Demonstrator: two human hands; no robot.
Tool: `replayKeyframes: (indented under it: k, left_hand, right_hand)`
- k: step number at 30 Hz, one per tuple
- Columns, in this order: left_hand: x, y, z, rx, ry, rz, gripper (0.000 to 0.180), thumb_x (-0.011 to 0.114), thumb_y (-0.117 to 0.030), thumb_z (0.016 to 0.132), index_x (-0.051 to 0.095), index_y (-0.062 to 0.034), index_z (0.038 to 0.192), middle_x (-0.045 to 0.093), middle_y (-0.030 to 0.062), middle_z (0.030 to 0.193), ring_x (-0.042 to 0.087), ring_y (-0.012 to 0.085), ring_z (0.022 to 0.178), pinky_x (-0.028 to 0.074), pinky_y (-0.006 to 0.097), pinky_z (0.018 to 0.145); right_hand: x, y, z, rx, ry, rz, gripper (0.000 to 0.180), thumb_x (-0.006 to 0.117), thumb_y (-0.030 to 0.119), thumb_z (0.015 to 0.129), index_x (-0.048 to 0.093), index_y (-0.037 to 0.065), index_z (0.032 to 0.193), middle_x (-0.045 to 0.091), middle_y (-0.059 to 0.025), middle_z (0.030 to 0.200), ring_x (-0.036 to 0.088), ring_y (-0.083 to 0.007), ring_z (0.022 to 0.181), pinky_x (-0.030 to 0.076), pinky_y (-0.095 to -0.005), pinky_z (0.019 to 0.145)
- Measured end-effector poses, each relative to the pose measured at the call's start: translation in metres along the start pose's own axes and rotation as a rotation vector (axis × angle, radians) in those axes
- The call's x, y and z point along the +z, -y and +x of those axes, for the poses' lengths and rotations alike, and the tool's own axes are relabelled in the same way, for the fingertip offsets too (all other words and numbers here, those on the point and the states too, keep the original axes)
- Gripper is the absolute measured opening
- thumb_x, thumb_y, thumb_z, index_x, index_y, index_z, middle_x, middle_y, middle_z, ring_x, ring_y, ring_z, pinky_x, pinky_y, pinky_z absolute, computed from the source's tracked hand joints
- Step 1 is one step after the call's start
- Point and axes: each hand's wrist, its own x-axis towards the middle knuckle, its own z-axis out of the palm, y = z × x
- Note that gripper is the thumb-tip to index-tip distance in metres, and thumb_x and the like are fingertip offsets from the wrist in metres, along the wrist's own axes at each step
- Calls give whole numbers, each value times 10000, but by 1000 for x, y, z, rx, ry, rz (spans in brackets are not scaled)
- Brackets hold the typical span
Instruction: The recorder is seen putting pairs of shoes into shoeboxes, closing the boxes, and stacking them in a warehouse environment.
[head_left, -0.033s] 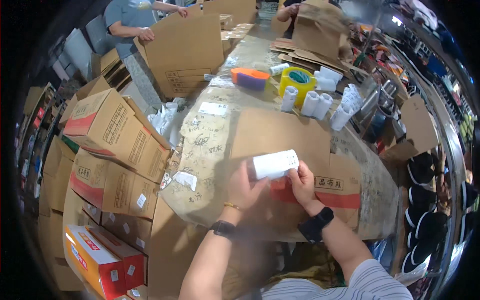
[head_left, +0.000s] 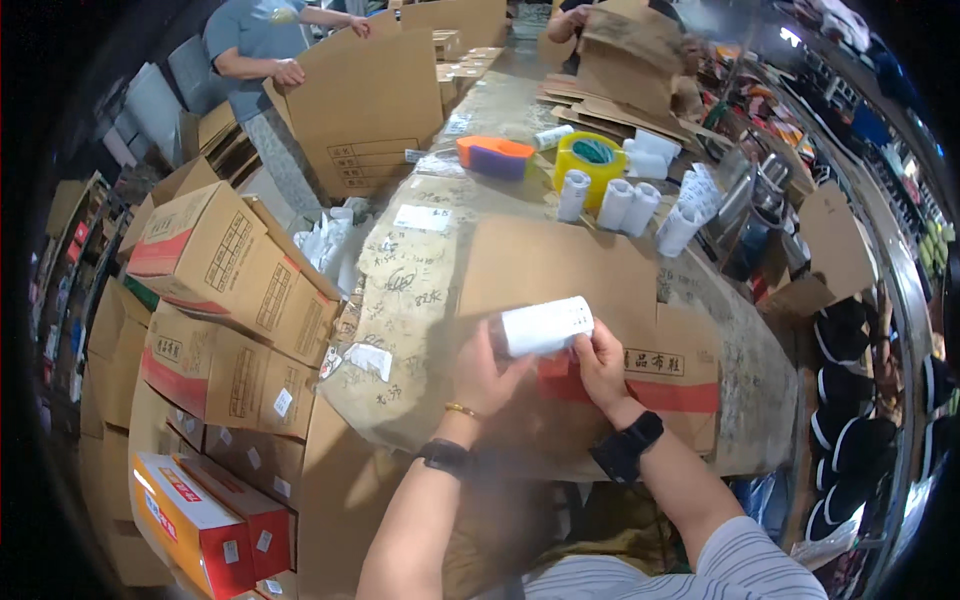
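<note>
A white paper roll is held between both hands above a flat brown cardboard box with a red band. My left hand cups the roll's left end from below. My right hand pinches its right end with fingers on the paper. Both wrists wear dark bands, and the left also has a thin gold bracelet. The box lies on a worktable covered in handwriting.
Several white paper rolls, a yellow tape roll and an orange-purple tape dispenser stand further back. Stacked cartons line the left. A person at the back left holds a large cardboard sheet. Shoes fill shelves at right.
</note>
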Motion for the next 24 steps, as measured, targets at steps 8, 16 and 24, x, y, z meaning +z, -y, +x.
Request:
replayKeyframes:
  k: [8,16,24]
  left_hand:
    - [-17,-6,15,3,-62,-119,578,660,-150,820,405,-29,1325,521,130,1250,509,200,1144,440,334,929]
    - [-13,-71,26,-100,123,209,223,700,-210,789,710,-53,947,696,131,885,678,210,766,523,301,687]
    - [0,-76,5,256,-331,468,218,746,-273,713,627,-92,692,612,76,718,600,269,681,464,378,607]
  right_hand:
    - [11,17,-5,-344,45,-436,170,635,115,831,623,-4,952,598,-127,1002,601,-235,853,481,-308,745]
    - [7,8,-15,-358,147,-624,250,659,181,822,604,15,1001,584,-177,1070,576,-340,966,478,-377,822]
    - [13,12,-13,-397,90,-611,184,625,142,833,594,4,951,586,-181,1048,587,-356,909,493,-393,770]
